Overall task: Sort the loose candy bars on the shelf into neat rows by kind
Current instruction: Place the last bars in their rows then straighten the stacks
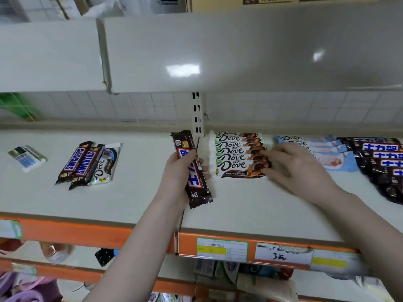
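Left hand grips a dark candy bar upright at shelf centre, fingers curled round it, its lower end just above the shelf. Right hand, at 3 o'clock of it, rests fingertips on the brown end of the white Dove row; fingers bent, holding nothing. Blue Dove row and dark bar row farther toward 3, running to the frame edge. Loose pile at 9 o'clock: two Snickers, one Dove. Bare shelf lies between pile and held bar, and along the front lip at 6 o'clock.
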The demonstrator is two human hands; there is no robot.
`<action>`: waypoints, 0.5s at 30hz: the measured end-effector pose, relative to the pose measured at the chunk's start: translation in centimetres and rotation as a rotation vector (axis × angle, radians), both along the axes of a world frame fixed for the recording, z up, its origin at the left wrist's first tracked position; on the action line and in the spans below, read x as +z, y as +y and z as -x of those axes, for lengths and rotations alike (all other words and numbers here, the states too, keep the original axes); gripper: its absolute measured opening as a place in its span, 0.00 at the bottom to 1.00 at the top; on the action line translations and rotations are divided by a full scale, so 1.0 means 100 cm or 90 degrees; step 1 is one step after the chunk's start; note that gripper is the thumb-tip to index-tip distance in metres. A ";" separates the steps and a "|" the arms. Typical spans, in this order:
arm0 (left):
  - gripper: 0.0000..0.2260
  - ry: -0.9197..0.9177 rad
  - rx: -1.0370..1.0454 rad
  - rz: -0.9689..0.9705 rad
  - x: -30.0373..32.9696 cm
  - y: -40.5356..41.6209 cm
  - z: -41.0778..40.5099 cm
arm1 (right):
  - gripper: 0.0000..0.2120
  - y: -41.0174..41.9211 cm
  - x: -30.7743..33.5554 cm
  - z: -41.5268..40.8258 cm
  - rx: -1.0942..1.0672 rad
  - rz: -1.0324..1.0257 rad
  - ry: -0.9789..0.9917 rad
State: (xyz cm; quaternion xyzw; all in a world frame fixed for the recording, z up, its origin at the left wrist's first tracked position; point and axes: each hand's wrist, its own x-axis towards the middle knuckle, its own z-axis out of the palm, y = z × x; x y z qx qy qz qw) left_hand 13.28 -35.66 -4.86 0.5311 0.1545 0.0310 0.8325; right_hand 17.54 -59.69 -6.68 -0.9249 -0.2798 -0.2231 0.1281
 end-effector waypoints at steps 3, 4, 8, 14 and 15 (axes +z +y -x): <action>0.02 -0.008 -0.083 -0.031 0.005 -0.001 0.005 | 0.17 -0.004 0.005 0.010 -0.040 -0.093 0.047; 0.02 -0.010 -0.115 -0.049 0.006 -0.002 0.007 | 0.17 -0.005 0.006 0.014 -0.051 -0.127 0.063; 0.04 -0.021 -0.245 -0.130 0.008 -0.014 0.014 | 0.14 -0.010 0.016 0.030 -0.069 -0.232 0.140; 0.03 -0.050 -0.415 -0.267 0.016 -0.053 0.024 | 0.11 -0.027 0.038 0.052 -0.014 -0.455 0.257; 0.03 -0.055 -0.434 -0.278 0.018 -0.062 0.026 | 0.11 -0.033 0.041 0.055 -0.001 -0.480 0.274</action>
